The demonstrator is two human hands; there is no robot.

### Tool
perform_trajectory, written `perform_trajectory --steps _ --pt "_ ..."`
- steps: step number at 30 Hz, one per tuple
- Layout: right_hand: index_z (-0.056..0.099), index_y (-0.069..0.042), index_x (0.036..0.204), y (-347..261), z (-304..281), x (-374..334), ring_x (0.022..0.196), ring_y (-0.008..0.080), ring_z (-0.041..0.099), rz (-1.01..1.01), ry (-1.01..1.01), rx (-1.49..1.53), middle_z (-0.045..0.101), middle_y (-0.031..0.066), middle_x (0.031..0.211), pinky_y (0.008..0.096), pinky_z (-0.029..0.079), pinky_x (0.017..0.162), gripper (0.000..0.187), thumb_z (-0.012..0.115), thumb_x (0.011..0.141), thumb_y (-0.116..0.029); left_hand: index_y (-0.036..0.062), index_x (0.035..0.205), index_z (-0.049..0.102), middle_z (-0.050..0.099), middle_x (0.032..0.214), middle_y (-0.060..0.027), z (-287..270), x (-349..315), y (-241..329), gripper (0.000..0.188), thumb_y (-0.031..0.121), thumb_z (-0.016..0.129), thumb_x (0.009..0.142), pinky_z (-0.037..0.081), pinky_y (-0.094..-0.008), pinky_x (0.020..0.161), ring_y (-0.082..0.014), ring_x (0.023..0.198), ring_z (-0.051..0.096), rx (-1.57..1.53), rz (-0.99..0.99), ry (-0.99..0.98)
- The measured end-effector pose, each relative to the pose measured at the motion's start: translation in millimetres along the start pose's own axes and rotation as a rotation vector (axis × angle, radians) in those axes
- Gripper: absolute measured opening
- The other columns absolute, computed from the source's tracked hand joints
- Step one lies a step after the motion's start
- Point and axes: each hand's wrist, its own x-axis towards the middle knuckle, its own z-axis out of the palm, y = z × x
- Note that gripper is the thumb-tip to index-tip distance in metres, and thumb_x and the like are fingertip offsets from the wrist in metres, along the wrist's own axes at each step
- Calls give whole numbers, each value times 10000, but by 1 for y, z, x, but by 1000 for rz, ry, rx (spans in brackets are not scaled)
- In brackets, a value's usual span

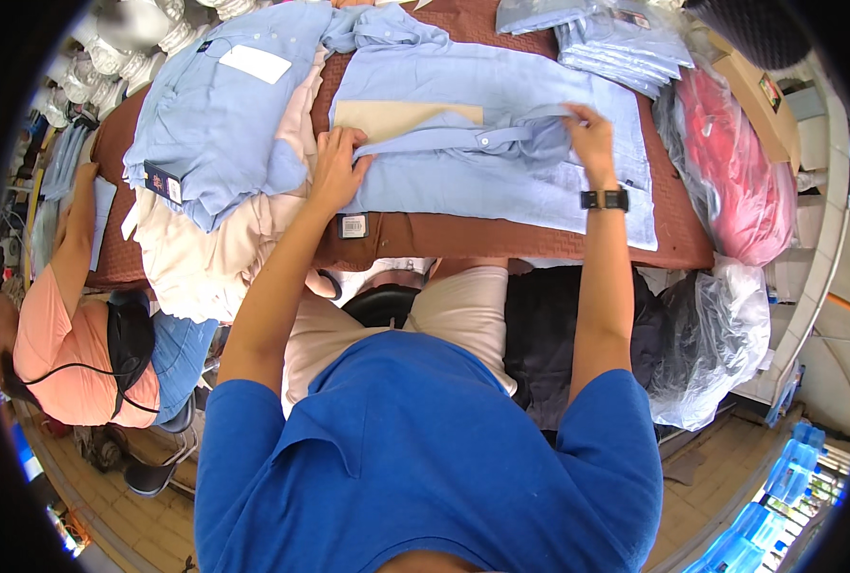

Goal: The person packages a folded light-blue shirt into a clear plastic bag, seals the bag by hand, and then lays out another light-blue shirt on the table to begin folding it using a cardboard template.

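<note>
A light blue button-up shirt (425,186) lies spread over the brown-covered table in front of me. Its buttoned strip runs as a raised fold from left to right. My left hand (339,164) pinches the left end of this fold, beside a flat beige card (396,116) lying on the cloth. Farther right, my right hand (589,141), with a dark watch on its wrist, grips the other end of the fold between thumb and fingers. A dark tag (353,226) with a white label sits at the table's near edge, below my left hand.
At left are piled blue shirts (224,124) over cream garments (205,253). Packed blue shirts (626,48) lie at the far right, near a bagged red bundle (731,172) and a cardboard box (754,95). A person in an orange top (91,353) reaches to the table at left.
</note>
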Motion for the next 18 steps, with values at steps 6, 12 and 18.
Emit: perform_trajectory --steps 6,12,18 --pt "776 -79 1091 -57 -68 -38 978 129 634 -35 -196 356 724 43 1106 258 490 861 329 626 849 85 27 1033 557 562 1030 -142 -1 -5 -1 288 108 750 835 413 -456 897 -369 1011 481 44 -29 11" --pt "729 -65 1202 27 -62 -118 1087 197 629 141 -266 -18 694 82 1188 310 497 889 390 624 846 57 24 1004 511 522 1028 -160 -2 -2 1 278 27 697 798 397 -475 910 -391 1023 461 49 -15 -39" --pt "690 -21 1196 12 -27 -121 851 200 657 312 30 -44 730 95 966 332 513 771 314 702 943 -207 23 1005 505 518 1032 -162 -3 -6 -3 295 2 688 775 392 -477 916 -393 1025 460 63 -2 -39"
